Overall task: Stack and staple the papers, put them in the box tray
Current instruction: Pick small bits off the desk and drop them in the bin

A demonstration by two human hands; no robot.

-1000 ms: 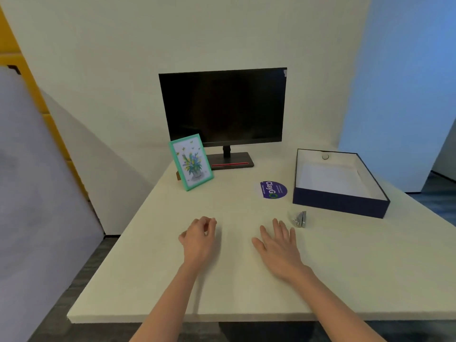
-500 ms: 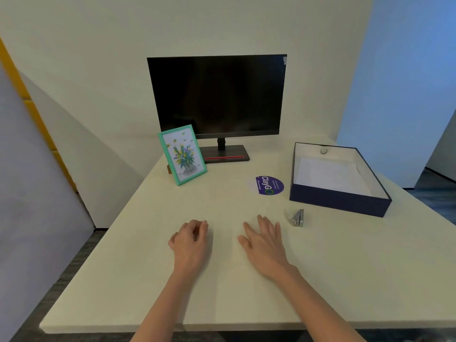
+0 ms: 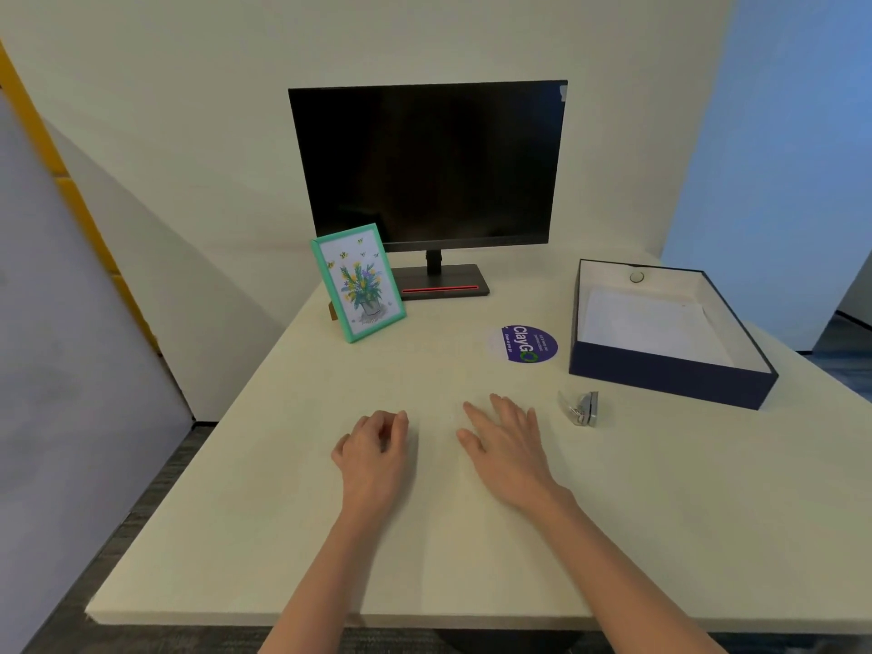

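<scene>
White papers (image 3: pixel 646 325) lie flat inside a dark blue box tray (image 3: pixel 670 382) at the right of the cream table. A small silver stapler (image 3: pixel 582 408) sits on the table in front of the tray's near left corner. My right hand (image 3: pixel 507 446) rests flat on the table, fingers straight and spread, just left of the stapler and apart from it. My left hand (image 3: pixel 375 446) rests on the table beside it with fingers loosely curled, holding nothing.
A black monitor (image 3: pixel 427 162) stands at the back on its base. A green-framed flower picture (image 3: pixel 358 283) leans at the left of it. A round purple sticker (image 3: pixel 524 344) lies between the monitor and the tray. The table's near edge (image 3: pixel 330 618) runs below my forearms.
Both hands stay resting in the same spot on the table. The view has shifted slightly as my head moved.
</scene>
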